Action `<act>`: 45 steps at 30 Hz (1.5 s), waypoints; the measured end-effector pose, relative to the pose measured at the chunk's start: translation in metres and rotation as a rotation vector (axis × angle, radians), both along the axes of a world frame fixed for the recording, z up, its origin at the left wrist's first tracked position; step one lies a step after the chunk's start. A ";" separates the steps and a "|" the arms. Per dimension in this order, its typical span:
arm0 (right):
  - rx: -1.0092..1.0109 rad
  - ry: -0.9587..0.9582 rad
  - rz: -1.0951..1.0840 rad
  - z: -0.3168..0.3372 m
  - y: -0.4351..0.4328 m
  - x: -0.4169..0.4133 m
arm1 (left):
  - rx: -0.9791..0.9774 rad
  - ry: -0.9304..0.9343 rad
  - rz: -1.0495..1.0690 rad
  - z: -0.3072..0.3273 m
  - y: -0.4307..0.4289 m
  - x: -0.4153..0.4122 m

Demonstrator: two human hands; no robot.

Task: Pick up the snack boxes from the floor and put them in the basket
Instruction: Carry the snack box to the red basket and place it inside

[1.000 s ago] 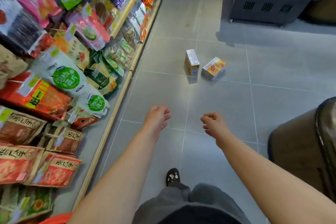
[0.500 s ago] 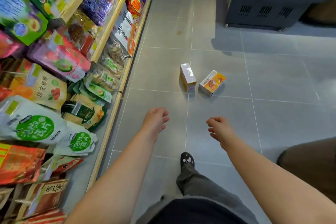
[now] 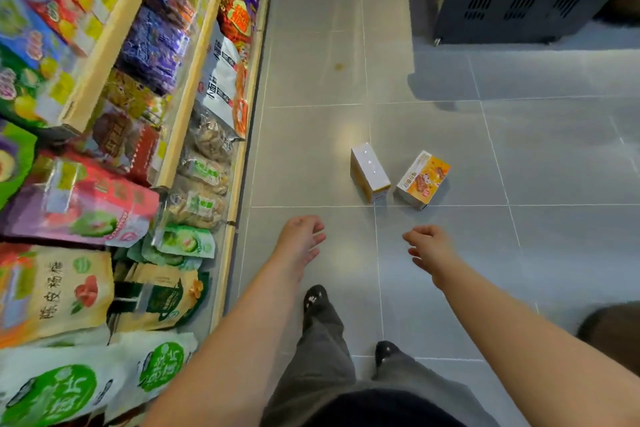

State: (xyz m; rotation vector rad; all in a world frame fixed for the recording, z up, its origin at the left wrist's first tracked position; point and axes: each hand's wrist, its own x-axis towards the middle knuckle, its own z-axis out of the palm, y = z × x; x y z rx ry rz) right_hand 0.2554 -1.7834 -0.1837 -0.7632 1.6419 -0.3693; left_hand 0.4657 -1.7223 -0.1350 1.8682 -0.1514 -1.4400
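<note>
Glossy grey tile floor [image 3: 311, 156]; wooden shelf [image 3: 192, 80] of foil bags left of left grip [image 3: 301, 239]. Rectangular white-topped box [image 3: 369, 172] and orange box [image 3: 422, 178] just ahead of right grip [image 3: 429, 246]. Both grips slack, empty.

A shop's snack aisle: tiered shelves [image 3: 194, 80] with pale wooden edges line the left side, crammed with bright sealed snack bags [image 3: 83, 204]. Beside them lie a grey tiled floor [image 3: 311, 80] and a dark vented cabinet [image 3: 519, 10].
</note>
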 end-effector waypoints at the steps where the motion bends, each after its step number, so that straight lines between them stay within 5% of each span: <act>1: 0.008 0.003 -0.023 -0.004 -0.009 0.010 | 0.007 -0.010 -0.026 -0.002 -0.016 0.014; 13: 0.091 0.017 -0.282 -0.038 -0.123 0.073 | 0.133 -0.038 -0.315 -0.038 -0.201 0.071; 23: 0.276 0.002 -0.366 -0.114 -0.270 0.084 | 0.178 -0.076 -0.530 -0.129 -0.363 0.091; 34: 0.506 -0.045 -0.744 -0.356 -0.352 0.074 | 0.132 -0.231 -0.751 -0.380 -0.497 0.070; 39: 0.589 -0.070 -0.718 -0.497 -0.359 0.060 | 0.060 -0.365 -0.904 -0.509 -0.543 0.050; 45: 0.630 -0.200 -0.584 -0.586 -0.369 0.050 | 0.075 -0.521 -1.096 -0.610 -0.587 0.033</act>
